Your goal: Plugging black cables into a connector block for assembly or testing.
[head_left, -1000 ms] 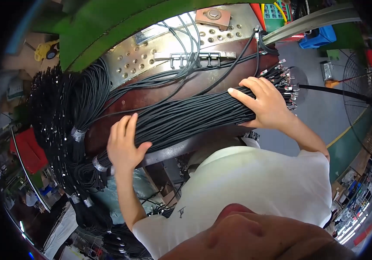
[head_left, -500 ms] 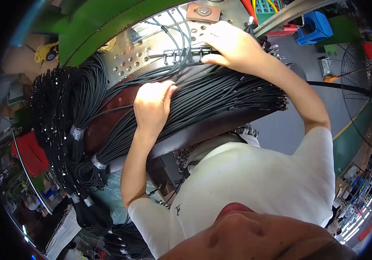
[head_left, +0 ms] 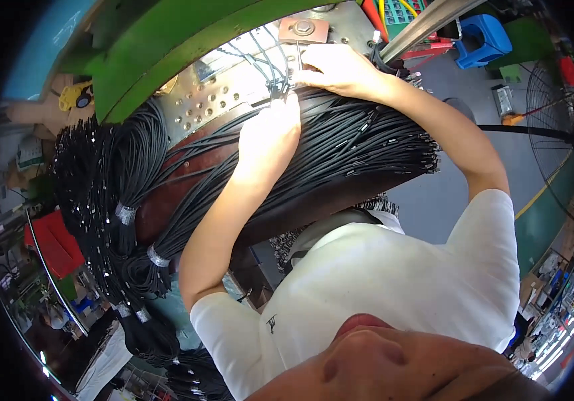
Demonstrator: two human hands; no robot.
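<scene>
Several thin black cables (head_left: 260, 61) run over a brightly lit metal plate. My left hand (head_left: 270, 134) reaches up to their near ends, its fingers closed on black cables beside a small dark fixture that it mostly hides. Just right of it, my right hand (head_left: 347, 72) is bent into a pinch with thumb and forefinger close together. A thin upright rod shows by those fingertips; what they hold, if anything, is too small and glaring to name. Below both hands lies a thick bundle of black cables (head_left: 327, 144) with small metal-tipped ends at its right.
A green machine frame (head_left: 167, 50) arches over the perforated metal plate (head_left: 197, 107). Tied cable coils (head_left: 133, 154) hang at the left, near yellow-handled tape (head_left: 75, 95). A copper-coloured block (head_left: 304, 30) is bolted behind my hands. A blue stool (head_left: 484, 41) and a fan (head_left: 557, 113) stand right.
My left hand has moved up and right from the cable bundle to the cable ends at the fixture. My right hand has shifted slightly left and down, its fingers drawn closer together.
</scene>
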